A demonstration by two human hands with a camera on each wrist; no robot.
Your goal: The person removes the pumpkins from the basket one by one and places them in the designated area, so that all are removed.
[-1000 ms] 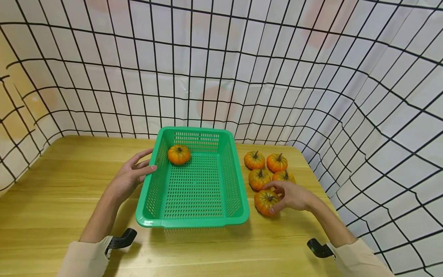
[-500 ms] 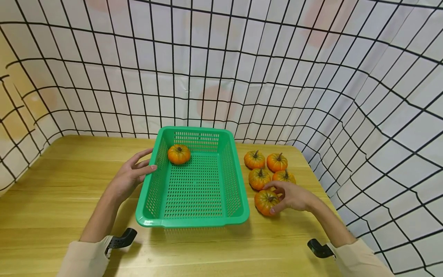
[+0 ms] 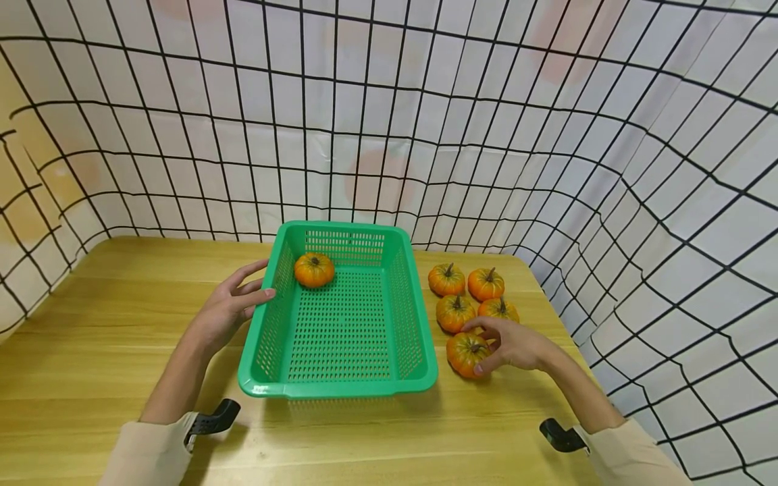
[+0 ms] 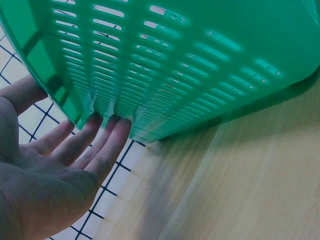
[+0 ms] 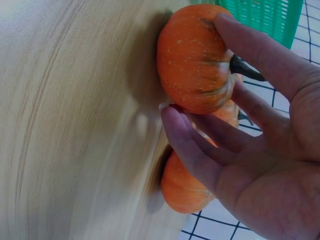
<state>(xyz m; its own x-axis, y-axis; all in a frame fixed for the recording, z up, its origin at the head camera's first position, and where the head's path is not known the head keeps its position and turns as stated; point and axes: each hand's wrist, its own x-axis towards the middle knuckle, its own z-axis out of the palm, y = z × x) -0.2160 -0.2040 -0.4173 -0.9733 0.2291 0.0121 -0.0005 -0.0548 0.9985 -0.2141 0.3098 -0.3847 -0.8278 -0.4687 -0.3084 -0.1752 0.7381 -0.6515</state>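
With the thumb over the left rim and fingertips against the outer wall, my left hand (image 3: 225, 314) holds a green plastic basket (image 3: 340, 390). The left wrist view shows those fingers on the slotted side (image 4: 165, 65). One small orange pumpkin (image 3: 314, 270) sits inside, at the basket's back left corner. To the right of the basket, my right hand (image 3: 513, 344) grips the nearest of several small pumpkins, a ribbed orange pumpkin (image 3: 467, 354) with a dark stem. In the right wrist view the thumb lies across its top side, and the fingers curve round it from the other.
Behind the gripped one stand more pumpkins, among them a front left pumpkin (image 3: 455, 313) and a back right pumpkin (image 3: 486, 284). All rest on a wooden table (image 3: 340, 445). A black wire grid (image 3: 377, 145) over white sheeting encloses the back and sides.
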